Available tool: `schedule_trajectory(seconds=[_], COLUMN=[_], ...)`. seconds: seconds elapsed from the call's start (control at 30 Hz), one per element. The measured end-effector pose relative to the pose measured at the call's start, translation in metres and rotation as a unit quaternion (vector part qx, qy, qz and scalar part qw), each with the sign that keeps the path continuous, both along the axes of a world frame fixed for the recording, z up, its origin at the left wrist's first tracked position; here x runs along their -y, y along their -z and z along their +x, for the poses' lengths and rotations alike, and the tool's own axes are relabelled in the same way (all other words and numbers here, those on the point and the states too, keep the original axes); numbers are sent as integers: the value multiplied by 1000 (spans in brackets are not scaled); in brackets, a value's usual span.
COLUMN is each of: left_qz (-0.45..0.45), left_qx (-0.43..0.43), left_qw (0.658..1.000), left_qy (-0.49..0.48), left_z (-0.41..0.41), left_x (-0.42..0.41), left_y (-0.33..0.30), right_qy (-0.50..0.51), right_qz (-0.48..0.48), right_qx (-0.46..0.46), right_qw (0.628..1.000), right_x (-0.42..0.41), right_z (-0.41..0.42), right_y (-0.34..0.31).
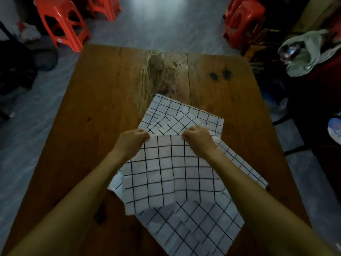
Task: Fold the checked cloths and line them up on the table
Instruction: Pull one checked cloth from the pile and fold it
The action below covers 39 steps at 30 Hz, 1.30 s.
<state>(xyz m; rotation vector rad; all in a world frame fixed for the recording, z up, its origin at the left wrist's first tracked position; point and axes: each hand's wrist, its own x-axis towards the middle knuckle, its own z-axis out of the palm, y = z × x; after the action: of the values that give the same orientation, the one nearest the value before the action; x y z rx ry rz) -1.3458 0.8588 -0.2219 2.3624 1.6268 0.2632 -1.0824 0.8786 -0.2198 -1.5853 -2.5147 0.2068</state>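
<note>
Several white cloths with a black check lie overlapping on the wooden table (110, 93). The top cloth (169, 172) is lifted at its far edge. My left hand (132, 141) pinches its far left corner and my right hand (198, 140) pinches its far right corner. Beyond my hands another checked cloth (182, 117) lies flat and partly creased. Under the held cloth, a third checked cloth (195, 224) spreads toward the near right edge of the table, turned at an angle.
Red plastic stools stand on the grey floor at the far left (60, 24) and far right (241, 21). A pale green garment (306, 52) lies on dark furniture to the right. The table's far half has a worn, pale patch (158, 71).
</note>
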Motion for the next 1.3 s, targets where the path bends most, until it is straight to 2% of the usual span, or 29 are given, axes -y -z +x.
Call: schedule_trajectory(seconds=[0.1, 0.17, 0.23, 0.33, 0.43, 0.63, 0.73, 0.83, 0.93, 1.03, 1.2, 1.3], left_qz=[13, 20, 13, -49, -92, -125, -131, -76, -99, -141, -157, -148], left_qx=[-46, -25, 3, 16, -16, -69, -83, -85, -57, -85, -103, -135], left_qw=[997, 996, 996, 994, 989, 972, 963, 981, 987, 978, 962, 956], left_qy=[-56, -87, -92, -98, -113, -185, -222, -154, -116, -130, -200, -216], left_z=[5, 19, 38, 60, 61, 13, 4, 31, 66, 59, -5, -10], left_x=[-12, -9, 1, 21, 33, 49, 52, 49, 42, 43, 62, 62], left_y=[45, 60, 70, 87, 106, 108, 97, 89, 90, 100, 103, 93], right_qy=[73, 97, 79, 23, 12, 137, 161, 94, -13, 39, 144, 161], right_qz=[-16, -28, -36, -90, -130, -152, -149, -105, -136, -176, -156, -153], right_qx=[25, 7, -10, -51, -50, 22, 46, 12, -50, -24, 21, 37], right_qw=[997, 995, 996, 994, 990, 979, 975, 990, 989, 983, 977, 974], right_x=[-2, 6, 18, 33, 40, 41, 41, 40, 41, 41, 42, 41], right_z=[-13, -24, -36, -59, -68, 1, 17, -10, -58, -64, 5, 16], right_y=[42, 61, 74, 91, 104, 107, 103, 96, 95, 105, 109, 104])
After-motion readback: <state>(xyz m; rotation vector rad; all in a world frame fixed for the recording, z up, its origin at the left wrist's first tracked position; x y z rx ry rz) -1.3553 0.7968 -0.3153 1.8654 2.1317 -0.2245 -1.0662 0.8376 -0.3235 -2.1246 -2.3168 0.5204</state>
